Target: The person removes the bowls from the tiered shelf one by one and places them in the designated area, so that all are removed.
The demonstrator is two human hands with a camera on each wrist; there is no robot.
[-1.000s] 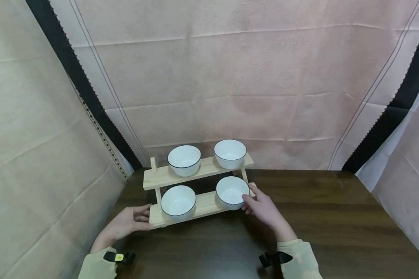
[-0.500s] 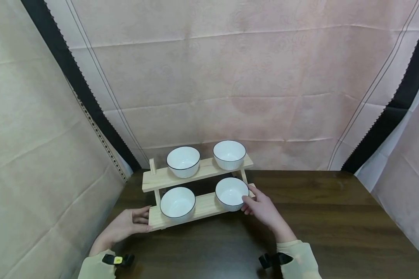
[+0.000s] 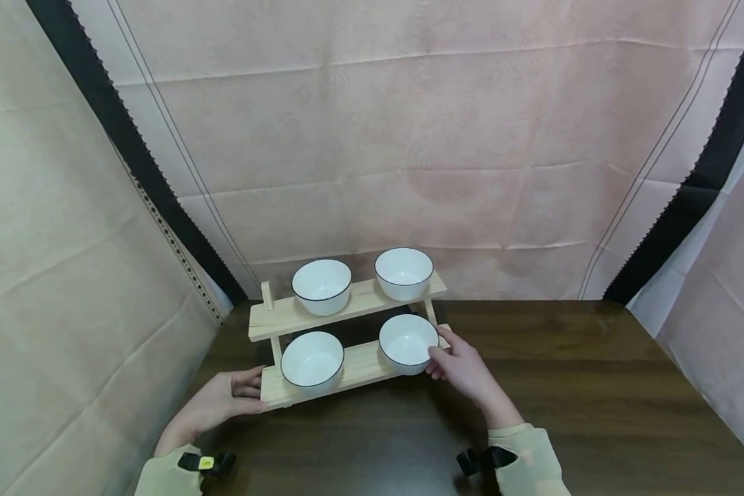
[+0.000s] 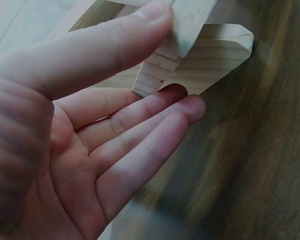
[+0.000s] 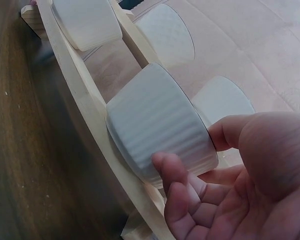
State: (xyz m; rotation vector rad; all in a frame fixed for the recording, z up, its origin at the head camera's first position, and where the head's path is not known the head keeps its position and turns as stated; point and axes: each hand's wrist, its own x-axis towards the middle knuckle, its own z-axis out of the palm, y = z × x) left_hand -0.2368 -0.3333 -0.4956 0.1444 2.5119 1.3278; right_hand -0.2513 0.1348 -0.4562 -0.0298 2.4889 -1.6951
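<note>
A two-tier wooden shelf (image 3: 364,363) stands at a slant on the table, with bowls on both tiers. My left hand (image 3: 218,401) grips the left end of its lower board; in the left wrist view the thumb (image 4: 140,32) lies on the board's top and the fingers (image 4: 145,155) reach beneath. At the right end, my right hand (image 3: 463,368) holds the front right white bowl (image 3: 408,341), thumb at its dark rim and fingers by its ribbed side (image 5: 157,120). The front left bowl (image 3: 313,362) sits beside it. Both back bowls, left (image 3: 322,286) and right (image 3: 404,273), stand on the upper board.
The dark wooden table (image 3: 570,399) spreads out around the shelf. Pale creased cloth (image 3: 372,138) hangs close behind it, and another cloth side (image 3: 87,275) rises near my left arm. Black strips (image 3: 142,158) run down the corners.
The whole head view has drifted slightly, so everything appears a little further left. Hands, shelf and bowls keep the same places relative to one another.
</note>
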